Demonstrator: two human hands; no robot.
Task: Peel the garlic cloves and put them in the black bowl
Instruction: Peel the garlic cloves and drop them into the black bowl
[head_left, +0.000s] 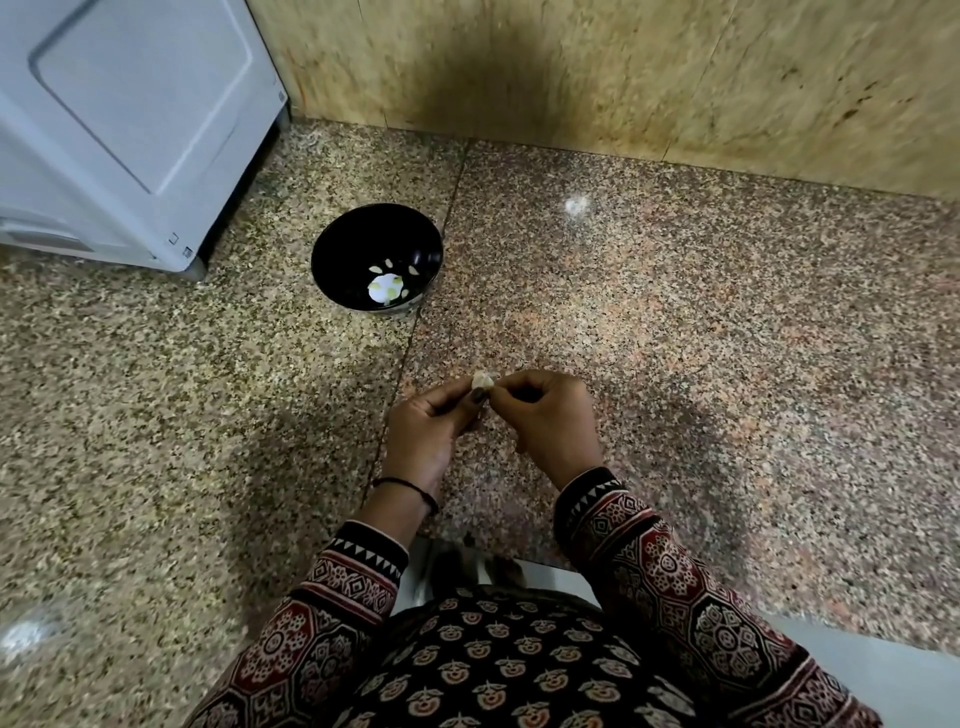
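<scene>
Both hands meet over the near middle of a speckled stone counter (675, 322). The left hand (431, 421) and the right hand (550, 415) pinch one garlic clove (482, 380) between their fingertips, each with its fingers curled in round it. The clove is pale, with papery skin showing on it, and it is held just above the counter, not resting on it. A thin black band (410, 487) sits on the left wrist, and both arms wear patterned dark red and black sleeves (670, 582). The black bowl (377, 258) stands farther off and to the left of the hands, well apart from them, close to a seam in the counter. Inside it lie a few pale peeled cloves (387, 287) near the bottom; a bright glare makes their number hard to tell. A white appliance (130, 119) fills the far left corner, just beside the bowl. A mottled tan wall (623, 67) runs along the far edge of the counter.
</scene>
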